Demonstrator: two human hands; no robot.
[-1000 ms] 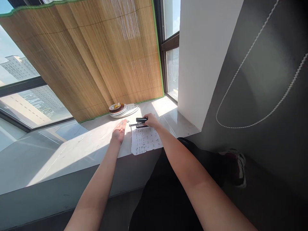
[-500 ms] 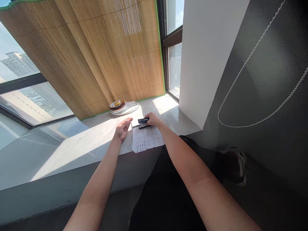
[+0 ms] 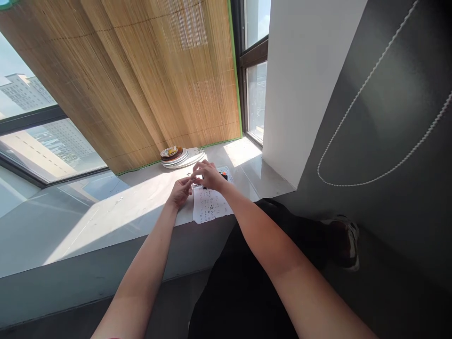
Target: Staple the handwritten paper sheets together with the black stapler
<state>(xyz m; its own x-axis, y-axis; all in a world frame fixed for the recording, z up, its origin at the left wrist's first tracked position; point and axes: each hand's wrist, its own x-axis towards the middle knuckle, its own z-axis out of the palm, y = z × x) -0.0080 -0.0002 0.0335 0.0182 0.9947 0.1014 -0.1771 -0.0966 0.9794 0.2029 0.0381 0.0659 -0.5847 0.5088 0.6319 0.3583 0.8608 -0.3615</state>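
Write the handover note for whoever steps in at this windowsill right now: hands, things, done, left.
Left hand: on the windowsill, fingers curled just left of the paper's top edge; whether it holds anything is too small to tell.
Right hand: over the paper's top edge, covering most of the black stapler; grip unclear.
Sheet of paper: printed, flat, near edge at the sill's lip.
Stack of plates: behind the hands, by the bamboo blind.
Done: paper and stapler brought together.
Left: no staple visible in the sheet; check.
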